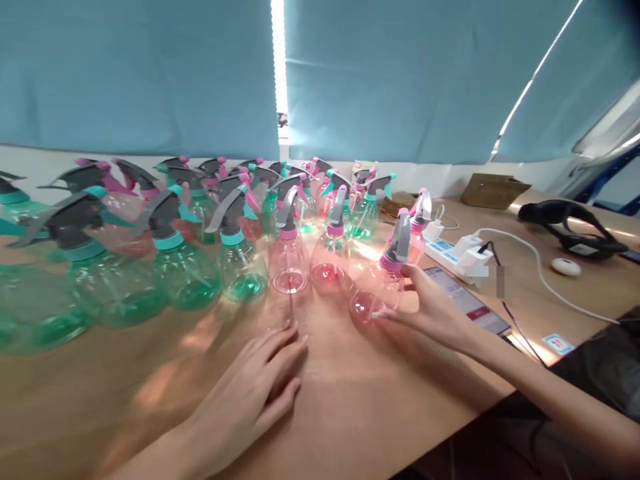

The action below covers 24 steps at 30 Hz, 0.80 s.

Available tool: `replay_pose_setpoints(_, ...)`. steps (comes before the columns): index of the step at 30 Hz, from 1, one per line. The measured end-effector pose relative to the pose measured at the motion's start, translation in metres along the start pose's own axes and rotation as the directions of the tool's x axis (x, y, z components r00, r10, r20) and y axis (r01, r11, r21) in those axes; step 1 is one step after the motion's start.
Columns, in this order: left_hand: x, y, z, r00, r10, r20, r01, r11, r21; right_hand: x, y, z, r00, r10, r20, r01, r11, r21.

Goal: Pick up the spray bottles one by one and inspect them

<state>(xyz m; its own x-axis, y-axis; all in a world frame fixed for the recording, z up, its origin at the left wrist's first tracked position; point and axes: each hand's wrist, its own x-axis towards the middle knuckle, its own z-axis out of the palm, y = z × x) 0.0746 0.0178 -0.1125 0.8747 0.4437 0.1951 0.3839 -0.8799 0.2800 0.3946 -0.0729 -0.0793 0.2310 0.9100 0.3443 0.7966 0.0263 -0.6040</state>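
My right hand (425,310) is wrapped around the body of a pink spray bottle (373,293) with a grey trigger head and pink collar. That bottle sits on or just above the table, tilted slightly; I cannot tell if its base touches. My left hand (260,373) lies on the wooden table (340,400), fingers stretched out, holding nothing. Just beyond its fingertips stands another pink spray bottle (289,263), with a second pink one (331,257) beside it. A green spray bottle (243,270) is to their left.
Rows of green and pink spray bottles (185,273) fill the left and back. On the right are a phone (470,300), a power strip (450,257) with plugs and cables, a black headset (570,227), a white round object (566,267) and a brown box (493,191).
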Motion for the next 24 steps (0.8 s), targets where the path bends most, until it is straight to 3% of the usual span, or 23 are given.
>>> replay_pose_setpoints(5,0.024,0.003,0.011,0.997,0.043,0.066,-0.046,0.997,0.059,0.015,0.008,0.000,0.997,-0.064,-0.046,0.059,0.994,-0.092)
replay_pose_setpoints(11,0.043,0.010,0.011,0.990,0.033,0.137,-0.043,0.996,0.075,0.032,0.018,0.001,0.989,-0.115,-0.095,0.099,0.983,-0.154)
replay_pose_setpoints(24,0.063,0.011,0.014,0.996,0.018,0.085,-0.025,0.996,0.083,0.061,0.026,0.009,0.988,-0.111,-0.109,0.092,0.982,-0.168)
